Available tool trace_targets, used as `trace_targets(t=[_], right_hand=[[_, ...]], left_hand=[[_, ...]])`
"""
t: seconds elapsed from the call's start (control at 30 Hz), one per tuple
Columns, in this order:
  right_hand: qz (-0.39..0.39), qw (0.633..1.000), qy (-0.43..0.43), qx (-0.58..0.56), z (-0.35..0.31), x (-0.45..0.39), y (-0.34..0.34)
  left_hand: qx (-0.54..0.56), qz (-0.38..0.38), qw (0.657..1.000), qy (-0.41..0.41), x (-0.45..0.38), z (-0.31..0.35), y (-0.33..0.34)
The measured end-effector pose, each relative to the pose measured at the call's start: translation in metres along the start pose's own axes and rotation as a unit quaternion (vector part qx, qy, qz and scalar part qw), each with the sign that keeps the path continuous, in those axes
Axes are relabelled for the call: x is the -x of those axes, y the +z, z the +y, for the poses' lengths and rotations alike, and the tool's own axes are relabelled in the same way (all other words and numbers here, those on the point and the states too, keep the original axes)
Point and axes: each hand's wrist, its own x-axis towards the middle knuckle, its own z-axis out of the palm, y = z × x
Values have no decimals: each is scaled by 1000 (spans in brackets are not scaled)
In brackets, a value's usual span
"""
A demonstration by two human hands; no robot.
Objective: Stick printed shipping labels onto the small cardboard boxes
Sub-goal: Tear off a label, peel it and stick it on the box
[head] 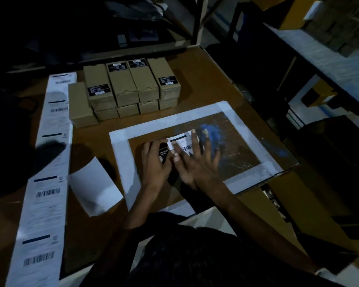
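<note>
Label going down on a box, with room for a crooked or creased stick.

At the far left the strip of printed labels [44, 195] runs down the table [195, 83], with a loose white backing sheet [93, 187] beside it and the stack of small cardboard boxes [122, 88] behind. On the taped board [174, 121], the left hand [153, 160] curls round the near end of the box in hand [164, 155], which is mostly hidden. The right hand [197, 160], fingers straight and spread, presses the shipping label [182, 142] flat on it. The label's far edge looks partly unstuck; if the box slips under the push, it may set askew or trap a wrinkle across the barcode. The dim light makes alignment hard to judge.
</note>
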Motion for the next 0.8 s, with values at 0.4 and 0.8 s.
trace_targets(t=[0.4, 0.8], right_hand=[[1, 1000, -7, 5, 20, 1, 1], [30, 999, -5, 40, 44, -3, 0]], left_hand=[[7, 19, 1000, 5, 0, 0, 5], [-25, 9, 1000, -12, -5, -3, 7]])
